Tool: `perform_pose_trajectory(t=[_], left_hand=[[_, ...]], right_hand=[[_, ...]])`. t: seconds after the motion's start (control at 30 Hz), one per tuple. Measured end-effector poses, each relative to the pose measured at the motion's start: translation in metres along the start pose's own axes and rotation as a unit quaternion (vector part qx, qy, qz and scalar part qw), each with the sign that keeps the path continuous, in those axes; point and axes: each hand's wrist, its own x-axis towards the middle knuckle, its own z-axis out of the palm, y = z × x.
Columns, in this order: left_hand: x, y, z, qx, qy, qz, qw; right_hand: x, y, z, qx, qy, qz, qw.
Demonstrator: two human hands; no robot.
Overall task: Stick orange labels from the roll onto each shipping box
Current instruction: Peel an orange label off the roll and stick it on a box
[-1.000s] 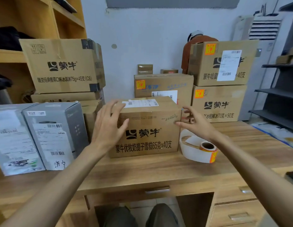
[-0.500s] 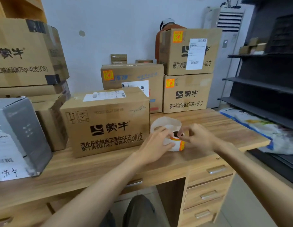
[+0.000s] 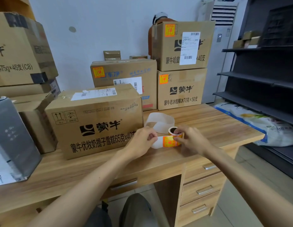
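Orange label roll (image 3: 174, 133) is right of centre in the frame, over the wooden desk (image 3: 208, 125), just beside the nearest shipping box (image 3: 96, 125). Right hand (image 3: 191, 141) fingers curl round the roll. Left hand (image 3: 140, 143) fingers pinch the white backing strip (image 3: 154, 142), and one orange label (image 3: 169, 141) shows between the hands.

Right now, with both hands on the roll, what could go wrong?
The left hand pinches only the backing strip beside the orange label, so the label might crease while peeling. The right hand holds the label roll near the strip's loose curl; a freed label could catch there.
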Motion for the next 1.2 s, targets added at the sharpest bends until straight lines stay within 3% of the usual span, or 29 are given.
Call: perform_pose_trajectory(t=[0.33, 0.5, 0.9, 1.0, 1.2], left_hand=[[0.012, 0.012, -0.002, 0.082, -0.039, 0.001, 0.996], [0.020, 0.007, 0.008, -0.010, -0.042, -0.002, 0.999], [0.013, 0.001, 0.000, -0.052, -0.051, -0.002, 0.997], [0.010, 0.003, -0.003, -0.090, -0.056, -0.001, 0.994], [0.005, 0.002, -0.004, -0.111, -0.084, 0.015, 0.990]], right_hand=[[-0.002, -0.006, 0.009, 0.011, 0.026, 0.003, 1.000], [-0.004, -0.005, 0.009, 0.022, 0.028, -0.001, 0.999], [-0.015, -0.026, 0.023, -0.052, 0.136, -0.045, 0.988], [-0.022, -0.035, 0.030, -0.082, 0.113, -0.061, 0.988], [-0.023, -0.040, 0.040, -0.040, 0.104, -0.029, 0.993]])
